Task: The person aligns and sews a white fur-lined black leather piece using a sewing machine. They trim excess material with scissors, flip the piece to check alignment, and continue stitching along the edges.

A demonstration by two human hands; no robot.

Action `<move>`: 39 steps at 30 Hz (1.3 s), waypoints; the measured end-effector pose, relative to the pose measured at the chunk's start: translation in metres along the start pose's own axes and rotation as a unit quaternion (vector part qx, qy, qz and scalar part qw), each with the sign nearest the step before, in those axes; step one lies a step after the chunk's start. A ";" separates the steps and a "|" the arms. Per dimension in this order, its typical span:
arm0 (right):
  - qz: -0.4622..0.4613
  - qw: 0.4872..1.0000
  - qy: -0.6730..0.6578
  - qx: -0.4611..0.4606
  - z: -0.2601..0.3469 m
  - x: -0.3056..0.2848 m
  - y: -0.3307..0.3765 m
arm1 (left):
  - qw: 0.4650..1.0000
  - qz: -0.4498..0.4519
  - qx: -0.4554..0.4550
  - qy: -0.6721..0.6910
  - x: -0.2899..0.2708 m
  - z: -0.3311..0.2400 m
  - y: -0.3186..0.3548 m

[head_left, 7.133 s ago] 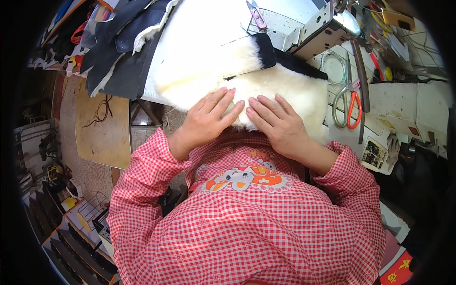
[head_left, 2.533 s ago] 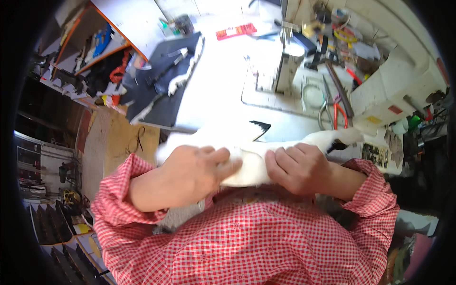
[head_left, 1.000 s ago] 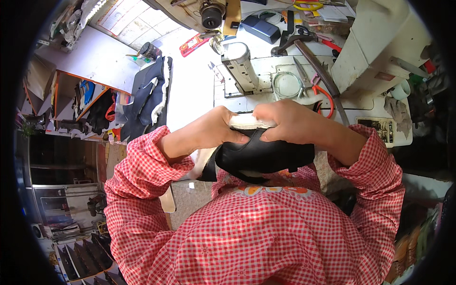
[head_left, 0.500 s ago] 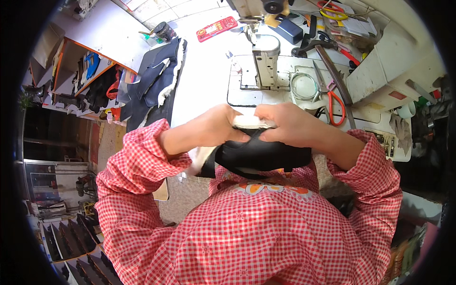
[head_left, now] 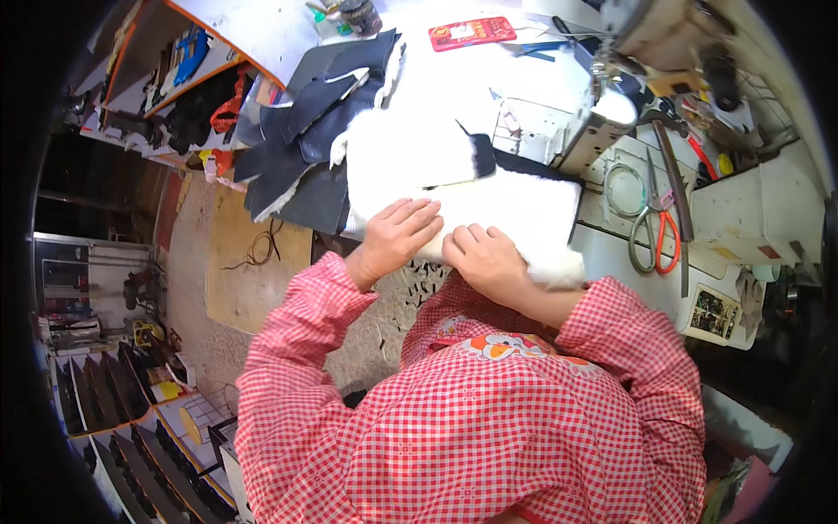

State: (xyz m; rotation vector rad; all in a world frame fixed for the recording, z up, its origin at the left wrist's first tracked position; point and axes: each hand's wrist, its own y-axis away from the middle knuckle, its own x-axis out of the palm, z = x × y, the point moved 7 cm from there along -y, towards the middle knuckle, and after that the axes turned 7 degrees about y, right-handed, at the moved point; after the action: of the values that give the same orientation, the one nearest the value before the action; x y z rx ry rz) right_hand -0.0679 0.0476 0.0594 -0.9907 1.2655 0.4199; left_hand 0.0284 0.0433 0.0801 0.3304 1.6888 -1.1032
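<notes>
A black leather piece with a white fleecy lining (head_left: 515, 210) lies lining-side up at the table's near edge. A bit of its black side shows at the middle and along the right edge. My left hand (head_left: 400, 237) rests flat on the lining's near left part, fingers stretched out toward the right. Close beside it, my right hand (head_left: 487, 262) lies on the near edge with its fingers lightly bent and pointing away from me. Neither hand grips the piece. To the left, next to the lining, is a pile of dark leather pieces (head_left: 305, 131) with white fleece edges.
A sewing machine (head_left: 602, 122) stands at the right. Beyond the piece lies a red phone-shaped case (head_left: 472, 33). Orange-handled scissors (head_left: 668, 243) and a coil of pale cord (head_left: 625, 190) are on the right. Jars (head_left: 360, 16) stand at the back left.
The leather piece, held up folded between both hands before, now lies spread on the table, fleece up. My hands have let go and rest on it. The view has turned.
</notes>
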 end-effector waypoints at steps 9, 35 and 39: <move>0.080 0.958 -0.233 0.150 -0.024 0.047 0.010 | 0.953 0.024 -0.195 0.229 0.042 0.034 0.064; 0.036 0.773 -0.501 0.388 -0.064 0.085 0.022 | 0.940 -0.059 -0.234 0.242 0.042 0.028 0.053; 0.034 0.787 -0.487 0.379 -0.064 0.083 0.021 | 0.943 -0.062 -0.229 0.235 0.042 0.026 0.049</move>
State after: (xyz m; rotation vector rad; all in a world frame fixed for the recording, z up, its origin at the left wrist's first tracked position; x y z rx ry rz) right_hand -0.0970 -0.0123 -0.0240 0.0386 0.4044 0.3466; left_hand 0.0603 0.0372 0.0184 0.1972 2.3572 -0.7140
